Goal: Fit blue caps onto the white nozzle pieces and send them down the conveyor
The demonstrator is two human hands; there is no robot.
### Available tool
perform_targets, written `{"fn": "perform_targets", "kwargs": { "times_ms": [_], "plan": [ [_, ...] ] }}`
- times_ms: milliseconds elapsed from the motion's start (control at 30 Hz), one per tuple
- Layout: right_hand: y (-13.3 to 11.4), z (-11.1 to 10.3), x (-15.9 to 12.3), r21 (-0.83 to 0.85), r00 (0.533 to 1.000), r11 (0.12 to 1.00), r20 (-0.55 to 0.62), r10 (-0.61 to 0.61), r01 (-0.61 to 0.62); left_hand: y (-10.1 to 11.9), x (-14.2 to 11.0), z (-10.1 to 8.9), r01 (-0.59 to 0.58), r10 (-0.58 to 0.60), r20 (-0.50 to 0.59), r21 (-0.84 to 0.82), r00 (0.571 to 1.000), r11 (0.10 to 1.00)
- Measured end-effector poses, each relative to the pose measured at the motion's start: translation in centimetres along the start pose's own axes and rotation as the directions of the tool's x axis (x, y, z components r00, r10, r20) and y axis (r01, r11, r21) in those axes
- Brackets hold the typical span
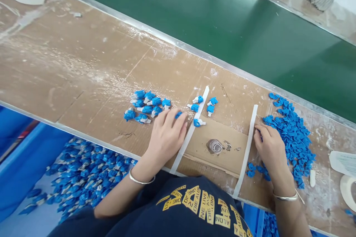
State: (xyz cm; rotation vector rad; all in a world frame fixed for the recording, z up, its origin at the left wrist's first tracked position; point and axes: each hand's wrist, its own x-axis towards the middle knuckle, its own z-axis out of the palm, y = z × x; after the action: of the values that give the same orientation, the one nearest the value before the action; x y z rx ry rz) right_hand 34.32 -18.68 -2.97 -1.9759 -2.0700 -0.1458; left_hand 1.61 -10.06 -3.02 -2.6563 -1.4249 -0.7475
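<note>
My left hand (168,131) is over the table, its fingers curled down around a small blue piece (178,114) that shows at the fingertips and is mostly hidden. Beside it on the left lies a group of small blue-and-white plastic pieces (146,109). Several more, such as one blue-and-white piece (199,122), lie around the left white tape strip (189,137). My right hand (269,142) has thumb and forefinger pinched together by the right tape strip (247,152); what they hold, if anything, is hidden. Next to that hand spreads a heap of small blue parts (294,137).
A small round container of clear liquid (215,146) stands on a cardboard sheet (230,131) between the strips. Beyond the table runs a green conveyor belt (194,14). A blue-lined bin of blue-and-white pieces (83,170) is below left. A tape roll (347,191) lies at far right.
</note>
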Motion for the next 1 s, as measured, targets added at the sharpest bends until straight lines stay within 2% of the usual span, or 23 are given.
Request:
{"fn": "perform_targets", "kwargs": {
  "times_ms": [67,133,233,333,433,533,667,767,900,1000],
  "plan": [
    [-0.5,-0.4,-0.3,0.129,0.995,0.987,-0.004,0.098,-0.097,0.8,0.3,0.0,-0.109,0.111,0.029,-0.070,0.993,0.992],
    [-0.7,-0.7,-0.6,0.251,0.977,0.945,0.041,0.208,-0.211,1.3,0.6,0.2,-0.179,0.190,0.079,-0.128,0.979,0.975],
    [-0.6,-1.1,-1.2,0.329,0.949,0.890,0.076,0.307,-0.315,1.6,1.0,0.9,-0.186,0.206,0.146,-0.144,0.968,0.972],
    [-0.3,-1.5,-1.8,0.298,0.944,0.899,0.033,0.327,-0.322,1.4,1.3,1.2,-0.190,0.216,0.153,-0.165,0.964,0.968],
    [-0.1,-1.6,-2.2,0.209,0.963,0.943,-0.014,0.267,-0.259,1.1,1.1,0.9,-0.170,0.214,0.129,-0.287,0.968,0.943],
    [0.1,-1.2,-2.6,0.126,0.987,0.983,-0.066,0.145,-0.136,0.8,0.8,0.2,-0.105,0.173,0.127,-0.420,0.977,0.901],
    [0.8,-0.2,-3.1,0.040,0.994,0.998,-0.101,-0.034,0.038,0.6,0.5,-1.0,-0.068,0.166,0.186,-0.443,0.968,0.894],
    [1.4,0.3,-3.4,0.002,0.991,0.992,-0.061,-0.123,0.123,0.8,0.5,-1.4,-0.045,0.191,0.241,-0.505,0.951,0.862],
    [1.3,-0.1,-3.1,-0.020,0.989,0.990,-0.046,-0.138,0.137,1.2,0.5,-0.9,-0.034,0.207,0.256,-0.549,0.944,0.835],
    [-0.6,-0.9,-2.5,0.040,0.991,0.996,-0.105,-0.081,0.085,1.4,0.6,-0.3,-0.031,0.179,0.228,-0.536,0.957,0.844]
  ]
}}
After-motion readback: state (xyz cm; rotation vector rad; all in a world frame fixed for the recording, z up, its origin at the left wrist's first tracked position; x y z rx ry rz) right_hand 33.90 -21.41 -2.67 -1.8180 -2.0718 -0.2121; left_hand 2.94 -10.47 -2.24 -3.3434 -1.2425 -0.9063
